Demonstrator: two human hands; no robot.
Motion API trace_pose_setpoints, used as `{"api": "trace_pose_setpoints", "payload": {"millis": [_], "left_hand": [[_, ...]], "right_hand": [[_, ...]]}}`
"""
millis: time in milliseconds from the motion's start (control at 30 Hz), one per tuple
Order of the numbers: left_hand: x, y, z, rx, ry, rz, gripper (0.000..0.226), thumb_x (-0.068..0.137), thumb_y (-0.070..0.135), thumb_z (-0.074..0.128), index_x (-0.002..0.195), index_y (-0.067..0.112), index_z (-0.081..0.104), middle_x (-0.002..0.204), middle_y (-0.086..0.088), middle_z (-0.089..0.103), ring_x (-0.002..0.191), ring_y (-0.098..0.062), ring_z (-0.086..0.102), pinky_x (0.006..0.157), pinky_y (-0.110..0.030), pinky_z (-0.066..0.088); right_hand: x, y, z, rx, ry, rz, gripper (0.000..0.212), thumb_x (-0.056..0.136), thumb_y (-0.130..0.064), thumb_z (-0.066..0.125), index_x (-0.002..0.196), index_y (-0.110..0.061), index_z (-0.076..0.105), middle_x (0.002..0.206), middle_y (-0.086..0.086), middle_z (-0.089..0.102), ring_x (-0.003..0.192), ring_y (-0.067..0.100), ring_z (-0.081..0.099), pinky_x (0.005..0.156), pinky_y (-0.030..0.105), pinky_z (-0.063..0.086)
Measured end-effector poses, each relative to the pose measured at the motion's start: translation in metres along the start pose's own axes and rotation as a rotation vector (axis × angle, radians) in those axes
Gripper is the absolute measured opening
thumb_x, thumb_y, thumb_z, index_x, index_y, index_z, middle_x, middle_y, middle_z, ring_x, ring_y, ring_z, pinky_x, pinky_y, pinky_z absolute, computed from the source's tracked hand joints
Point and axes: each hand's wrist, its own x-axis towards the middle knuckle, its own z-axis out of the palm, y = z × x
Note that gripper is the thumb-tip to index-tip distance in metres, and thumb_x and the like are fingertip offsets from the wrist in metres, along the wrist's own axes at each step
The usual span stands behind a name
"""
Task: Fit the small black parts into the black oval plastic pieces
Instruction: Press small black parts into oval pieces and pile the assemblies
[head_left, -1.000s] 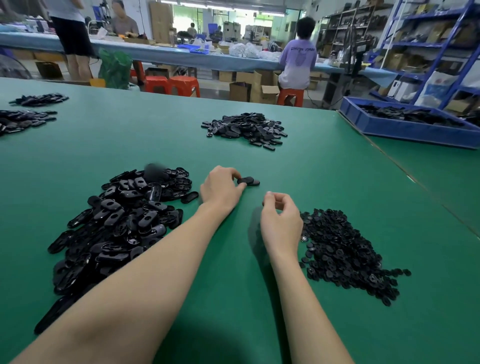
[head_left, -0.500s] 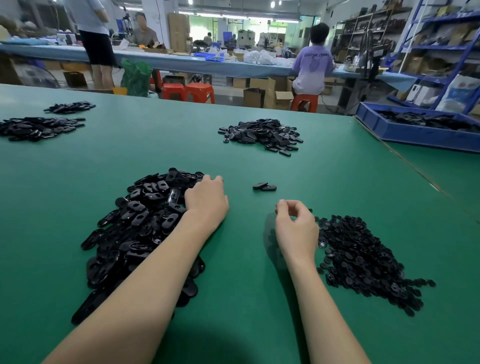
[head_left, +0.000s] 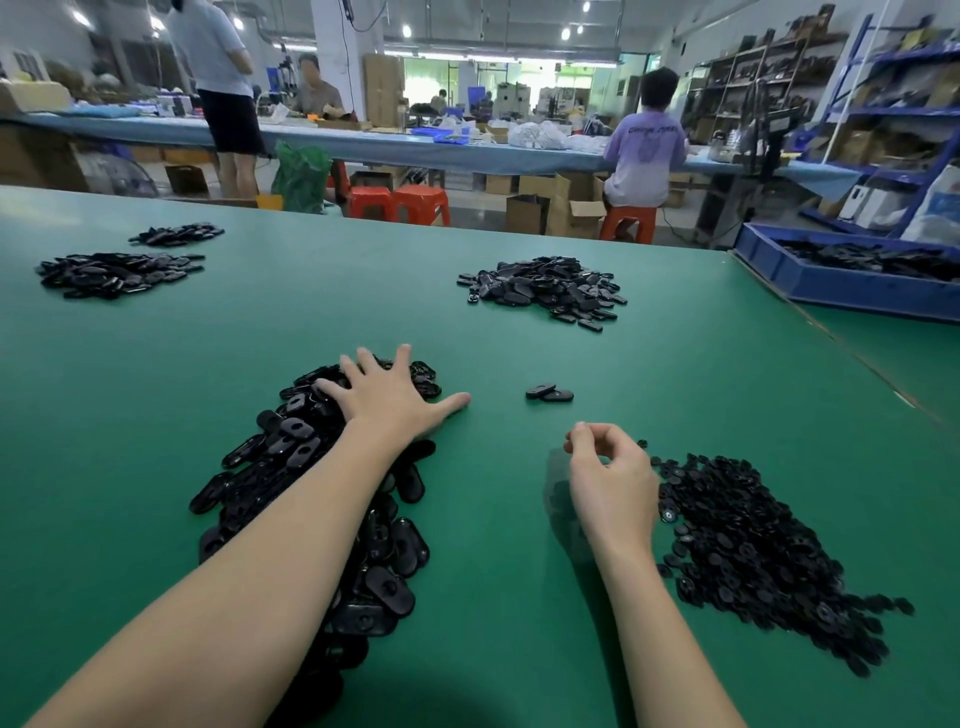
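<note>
A big heap of black oval plastic pieces (head_left: 291, 457) lies on the green table, left of centre. My left hand (head_left: 389, 400) rests flat on its far end with fingers spread. To the right spreads a heap of small black round parts (head_left: 753, 545). My right hand (head_left: 608, 473) hovers at that heap's left edge, fingers curled with thumb and forefinger pinched together; what they hold is too small to make out. Two oval pieces (head_left: 549, 393) lie overlapping on the table between and beyond my hands.
More piles of oval pieces lie farther off: one at centre back (head_left: 545, 288), two at far left (head_left: 117, 273). A blue tray (head_left: 841, 286) of black parts sits at the right edge. People work at a long bench behind the table.
My left hand has left the two oval pieces, moved left onto the big heap and spread its fingers. My right hand has stayed by the small parts, still pinched.
</note>
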Motion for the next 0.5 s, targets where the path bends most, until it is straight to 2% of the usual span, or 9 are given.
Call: {"api": "trace_pose_setpoints", "payload": {"millis": [67,133,300,400,500], "left_hand": [[-0.002,0.000,0.004,0.049,0.019,0.013,0.107,0.066,0.101,0.026,0.147,0.032,0.036,0.149,-0.020,0.037,0.141,-0.039,0.028,0.111,-0.067,0.019],[-0.006,0.003,0.006,0.098,0.090,0.057,0.094,0.074,0.094,0.028,0.140,0.029,0.045,0.141,-0.016,0.045,0.134,-0.036,0.036,0.109,-0.060,0.027],[-0.019,0.022,0.009,0.091,0.210,0.193,0.057,0.096,0.060,0.045,0.135,0.020,0.044,0.132,-0.012,0.052,0.126,-0.031,0.044,0.101,-0.046,0.037],[-0.023,0.030,0.006,0.047,0.223,0.258,0.046,0.098,0.045,0.054,0.132,0.016,0.041,0.128,-0.011,0.052,0.121,-0.030,0.049,0.091,-0.039,0.042],[-0.028,0.035,0.003,-0.041,0.232,0.350,0.039,0.095,0.038,0.060,0.125,0.018,0.044,0.121,-0.008,0.052,0.112,-0.028,0.053,0.075,-0.036,0.039]], "right_hand": [[0.001,0.000,0.001,-0.024,0.003,0.004,0.025,0.099,-0.043,0.054,0.084,-0.028,0.067,0.093,-0.021,0.068,0.070,-0.002,0.058,0.059,0.023,0.035],[0.001,0.001,0.001,-0.037,0.002,0.004,0.025,0.099,-0.044,0.054,0.084,-0.028,0.067,0.093,-0.021,0.069,0.068,-0.003,0.058,0.059,0.023,0.035],[0.002,0.001,0.002,-0.038,-0.008,0.005,0.025,0.098,-0.044,0.054,0.084,-0.028,0.068,0.092,-0.021,0.069,0.070,-0.003,0.058,0.060,0.025,0.037],[0.002,0.001,0.002,-0.032,-0.003,0.012,0.025,0.097,-0.044,0.055,0.084,-0.028,0.068,0.090,-0.021,0.069,0.076,-0.002,0.058,0.066,0.030,0.038],[0.002,0.002,0.002,-0.034,-0.006,0.014,0.025,0.096,-0.044,0.055,0.083,-0.028,0.069,0.088,-0.022,0.068,0.076,-0.002,0.057,0.065,0.029,0.037]]}}
